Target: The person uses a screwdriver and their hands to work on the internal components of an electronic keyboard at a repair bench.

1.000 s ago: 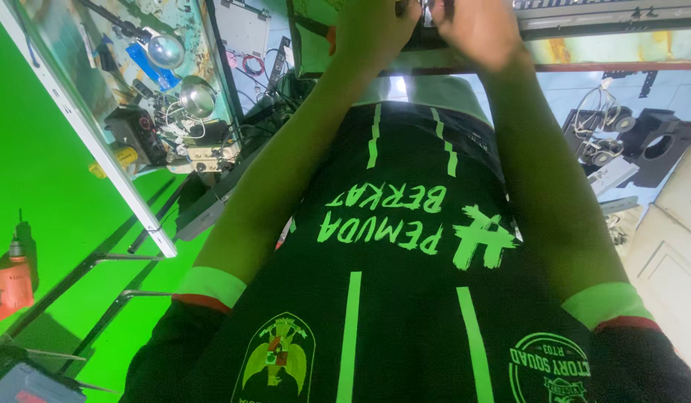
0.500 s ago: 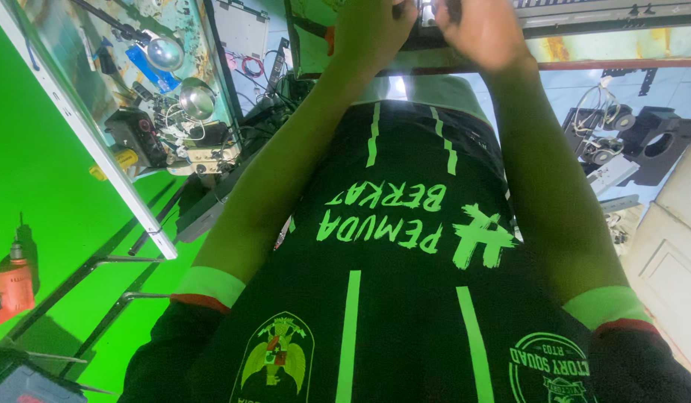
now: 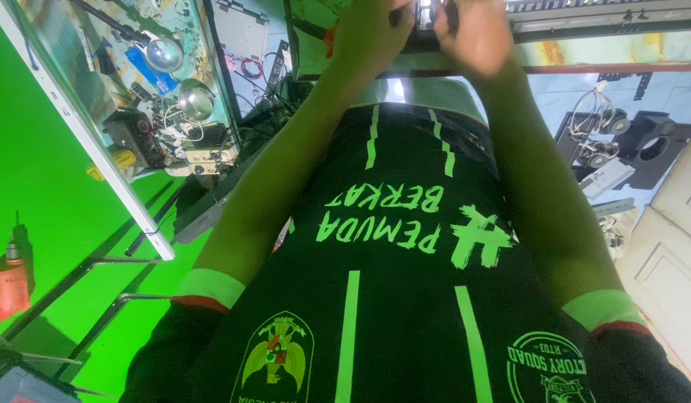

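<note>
Camera's basically looking straight down the person's chest here, so everything reads a bit upside down. Starting far left: one orange bottle-shaped thing [image 3: 9, 282] against the bright green wall, then a cluttered workbench [image 3: 76, 71] running diagonally with two round shiny reflector-looking discs [image 3: 165, 54] on it, a small black box [image 3: 132, 134] and a tangle of wires just beside a pale electrical block [image 3: 203, 155]. Moving to the middle, the left hand [image 3: 368, 37] is up at the top edge, fingers curled in and wrapped around the end of a small dark gadget [image 3: 427, 19], thumb side tucked against it. The gadget sits right between both hands at the very top of the frame, mostly cut off, so I can't tell what it actually is, just that there's one of it and it has a bright metallic bit in the centre. The right hand [image 3: 476, 37] is curled too, fingers closed over the other end of that same piece, touching it from the right. Both forearms run down to black sleeves with green cuffs. Far right: two dark speaker boxes [image 3: 655, 149] with round holes, some loose wires, and one white panelled door [image 3: 670, 276].
</note>
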